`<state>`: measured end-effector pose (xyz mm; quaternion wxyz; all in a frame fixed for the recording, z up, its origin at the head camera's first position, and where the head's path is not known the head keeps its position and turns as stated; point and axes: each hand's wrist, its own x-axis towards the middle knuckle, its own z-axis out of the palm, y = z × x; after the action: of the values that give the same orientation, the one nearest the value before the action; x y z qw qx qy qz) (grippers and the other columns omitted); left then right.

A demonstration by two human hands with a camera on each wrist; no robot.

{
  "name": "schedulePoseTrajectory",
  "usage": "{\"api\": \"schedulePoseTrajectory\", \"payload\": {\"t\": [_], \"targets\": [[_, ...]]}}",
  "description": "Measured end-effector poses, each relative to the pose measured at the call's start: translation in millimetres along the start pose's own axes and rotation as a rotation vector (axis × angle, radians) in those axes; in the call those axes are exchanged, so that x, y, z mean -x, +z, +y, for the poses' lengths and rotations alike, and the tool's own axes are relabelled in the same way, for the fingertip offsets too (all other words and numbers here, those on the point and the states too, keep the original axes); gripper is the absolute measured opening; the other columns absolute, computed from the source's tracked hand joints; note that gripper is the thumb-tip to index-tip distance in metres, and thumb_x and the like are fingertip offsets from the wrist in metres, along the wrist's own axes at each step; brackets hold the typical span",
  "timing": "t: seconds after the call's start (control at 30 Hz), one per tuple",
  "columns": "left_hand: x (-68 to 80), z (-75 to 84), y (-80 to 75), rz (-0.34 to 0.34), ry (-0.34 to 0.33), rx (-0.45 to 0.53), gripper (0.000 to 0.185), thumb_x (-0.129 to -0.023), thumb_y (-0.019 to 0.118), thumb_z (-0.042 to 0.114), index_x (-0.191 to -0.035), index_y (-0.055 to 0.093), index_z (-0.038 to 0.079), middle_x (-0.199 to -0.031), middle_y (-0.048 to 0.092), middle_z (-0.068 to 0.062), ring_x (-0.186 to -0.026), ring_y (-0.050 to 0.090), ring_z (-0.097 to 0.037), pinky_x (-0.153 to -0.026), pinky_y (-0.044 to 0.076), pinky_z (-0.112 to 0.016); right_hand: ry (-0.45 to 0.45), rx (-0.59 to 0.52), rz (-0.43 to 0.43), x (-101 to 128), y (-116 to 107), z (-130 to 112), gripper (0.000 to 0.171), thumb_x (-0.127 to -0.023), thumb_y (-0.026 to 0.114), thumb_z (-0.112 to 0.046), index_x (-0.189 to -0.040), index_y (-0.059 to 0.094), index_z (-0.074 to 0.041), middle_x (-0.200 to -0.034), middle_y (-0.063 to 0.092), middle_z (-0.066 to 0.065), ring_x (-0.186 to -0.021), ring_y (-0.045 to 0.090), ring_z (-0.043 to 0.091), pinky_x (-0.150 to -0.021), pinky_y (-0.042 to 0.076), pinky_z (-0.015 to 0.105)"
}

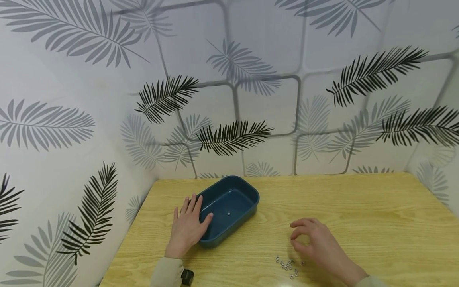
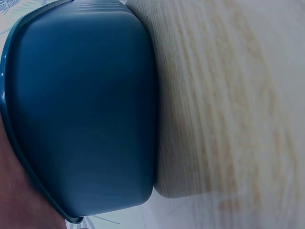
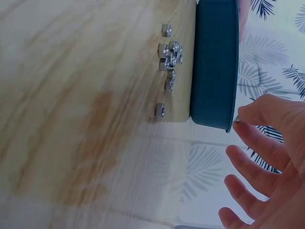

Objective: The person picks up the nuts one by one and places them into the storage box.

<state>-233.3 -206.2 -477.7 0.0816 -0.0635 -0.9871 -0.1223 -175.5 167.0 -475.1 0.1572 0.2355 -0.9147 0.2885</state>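
A dark blue rectangular tub sits slantwise on the table, a single small nut on its floor. My left hand rests across the tub's left rim, fingers spread and fairly straight, thumb over the inside. The left wrist view shows the tub's outer wall up close. To the right of the tub, my right hand is raised over the table, thumb and index tips together. Between them a small metal nut is pinched. Several loose hex nuts lie on the table left of this hand.
The light wood-grain table runs back to a wall covered in leaf-patterned paper. Another patterned wall stands along the left side. A black band is on the left wrist.
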Motion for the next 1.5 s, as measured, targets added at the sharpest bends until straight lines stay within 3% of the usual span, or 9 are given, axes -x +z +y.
{"api": "schedulePoseTrajectory", "payload": {"t": [0.63, 0.9, 1.5], "targets": [[-0.7, -0.5, -0.2, 0.001, 0.002, 0.013, 0.072, -0.099, 0.049, 0.052, -0.156, 0.03, 0.011, -0.162, 0.02, -0.012, -0.148, 0.015, -0.034, -0.112, 0.013, -0.065, -0.009, -0.056, 0.056, -16.7, 2.5, -2.9, 0.025, -0.08, 0.08, -0.008, -0.076, 0.069, -0.03, -0.111, 0.068, -0.002, -0.107, 0.058, 0.024, -0.085, 0.049, 0.051], [-0.5, -0.2, -0.8, 0.002, 0.003, 0.02, 0.072, -0.099, 0.049, 0.052, -0.156, 0.031, 0.011, -0.162, 0.02, -0.013, -0.148, 0.015, -0.035, -0.112, 0.012, -0.066, 0.064, -0.121, 0.039, -24.0, 3.2, -8.1, 0.019, -0.083, 0.077, -0.009, -0.079, 0.071, -0.027, -0.116, 0.066, 0.0, -0.113, 0.055, 0.028, -0.092, 0.045, 0.055], [1.0, -0.5, -1.0, 0.006, 0.008, 0.008, 0.072, -0.1, 0.05, 0.05, -0.156, 0.031, 0.01, -0.161, 0.022, -0.013, -0.148, 0.015, -0.034, -0.113, 0.013, -0.064, 0.11, -0.201, 0.08, -46.0, 4.0, -10.2, 0.007, -0.084, 0.078, -0.011, -0.086, 0.075, -0.017, -0.119, 0.066, 0.007, -0.116, 0.052, 0.032, -0.094, 0.044, 0.057]]}}
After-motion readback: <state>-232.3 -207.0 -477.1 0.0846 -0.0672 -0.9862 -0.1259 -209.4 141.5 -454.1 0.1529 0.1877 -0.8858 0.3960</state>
